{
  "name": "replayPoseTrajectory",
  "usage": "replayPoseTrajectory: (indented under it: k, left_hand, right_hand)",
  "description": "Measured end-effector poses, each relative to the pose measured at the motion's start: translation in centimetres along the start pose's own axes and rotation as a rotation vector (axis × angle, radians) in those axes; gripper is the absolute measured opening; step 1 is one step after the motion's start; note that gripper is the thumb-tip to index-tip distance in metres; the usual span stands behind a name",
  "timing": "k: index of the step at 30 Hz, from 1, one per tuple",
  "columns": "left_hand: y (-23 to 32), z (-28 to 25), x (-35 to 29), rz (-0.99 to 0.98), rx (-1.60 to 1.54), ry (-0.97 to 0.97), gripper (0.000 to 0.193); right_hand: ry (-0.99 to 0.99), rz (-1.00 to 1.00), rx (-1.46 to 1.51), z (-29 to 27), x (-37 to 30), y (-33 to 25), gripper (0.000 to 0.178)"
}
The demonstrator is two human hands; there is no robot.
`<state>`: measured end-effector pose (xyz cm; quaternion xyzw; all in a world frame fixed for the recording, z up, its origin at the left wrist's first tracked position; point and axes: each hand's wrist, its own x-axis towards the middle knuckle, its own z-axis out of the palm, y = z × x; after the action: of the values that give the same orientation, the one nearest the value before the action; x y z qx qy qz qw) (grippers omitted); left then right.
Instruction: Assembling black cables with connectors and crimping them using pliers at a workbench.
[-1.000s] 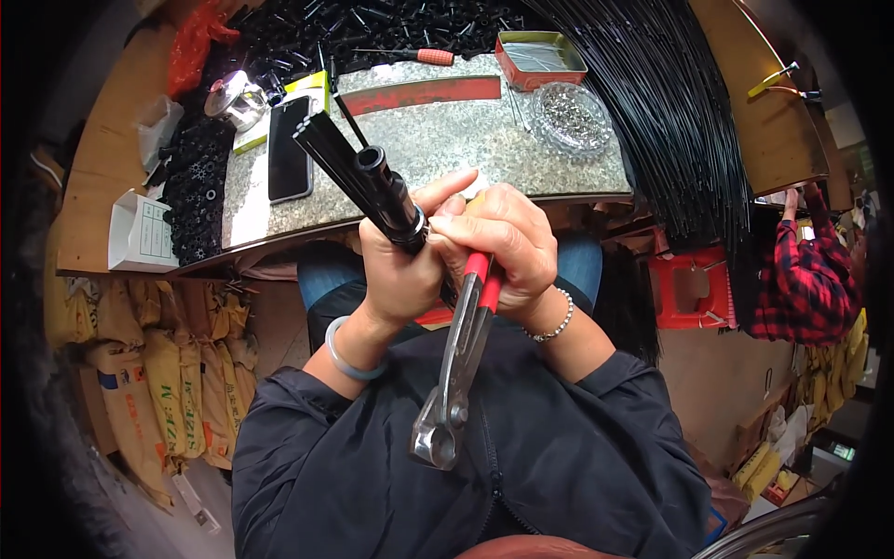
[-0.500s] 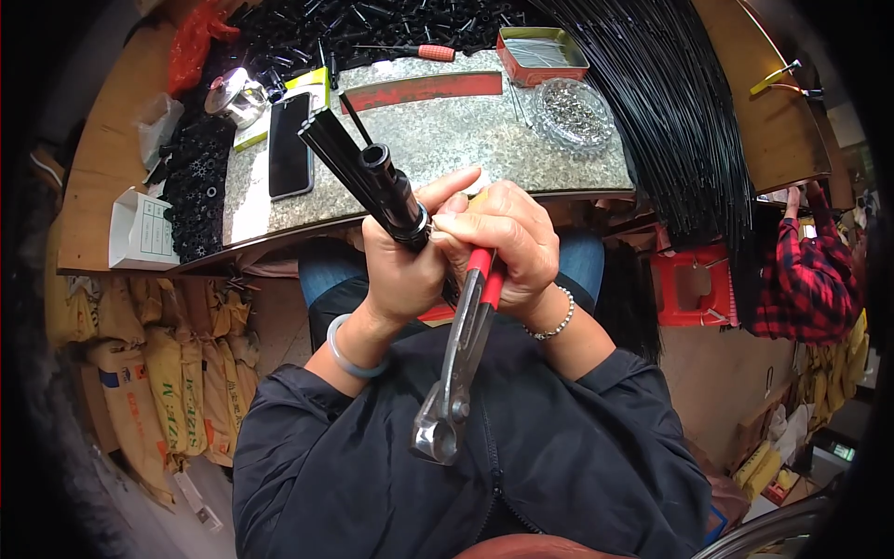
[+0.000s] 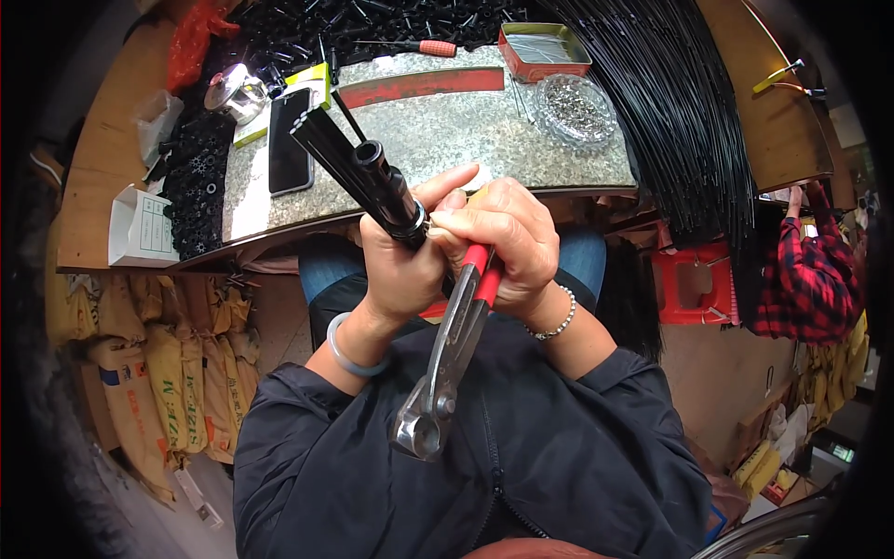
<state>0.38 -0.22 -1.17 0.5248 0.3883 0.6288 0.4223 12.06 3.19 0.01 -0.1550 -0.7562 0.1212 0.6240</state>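
Observation:
My left hand [image 3: 400, 270] is closed round what looks like a folded umbrella frame [image 3: 380, 186], a bundle of thin black ribs beside a black tube with an open round end. The bundle leans up and to the left. My right hand [image 3: 512, 233] grips red-handled pliers [image 3: 456, 340], whose metal head hangs downward in front of my dark jacket. The right thumb and fingertips meet at the lower end of the frame, touching it close to my left hand. Whatever small part lies between those fingertips is hidden.
On the stone-topped bench [image 3: 419, 130] lie a phone [image 3: 291, 149], a glass dish of small metal parts [image 3: 573, 112], a red tin of pins [image 3: 545, 61] and a screwdriver [image 3: 436, 47]. Long black rods [image 3: 689, 121] overhang its right edge. A co-worker in a checked shirt [image 3: 808, 261] sits right.
The head of the pliers has swung a little to the left and up. The top of the umbrella frame has tipped slightly left, while both hands keep nearly the same place.

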Motion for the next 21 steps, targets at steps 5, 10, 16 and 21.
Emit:
replayPoseTrajectory:
  k: [5, 10, 16, 21]
  left_hand:
    - [-0.3, -0.1, -0.2, 0.048, 0.021, -0.005, 0.031]
    - [-0.2, 0.0, -0.1, 0.008, 0.024, 0.011, 0.032]
    - [0.6, -0.5, 0.2, 0.113, 0.189, -0.088, 0.031]
    - [1.3, -0.7, 1.1, -0.093, -0.049, 0.011, 0.023]
  right_hand:
    - [0.015, 0.010, 0.004, 0.1, -0.2, 0.0, 0.018]
    - [-0.012, -0.004, -0.019, -0.2, 0.2, 0.1, 0.018]
    - [-0.122, 0.333, 0.365, -0.8, 1.0, 0.5, 0.020]
    - [-0.417, 0.800, 0.396, -3.6, 3.2, -1.4, 0.038]
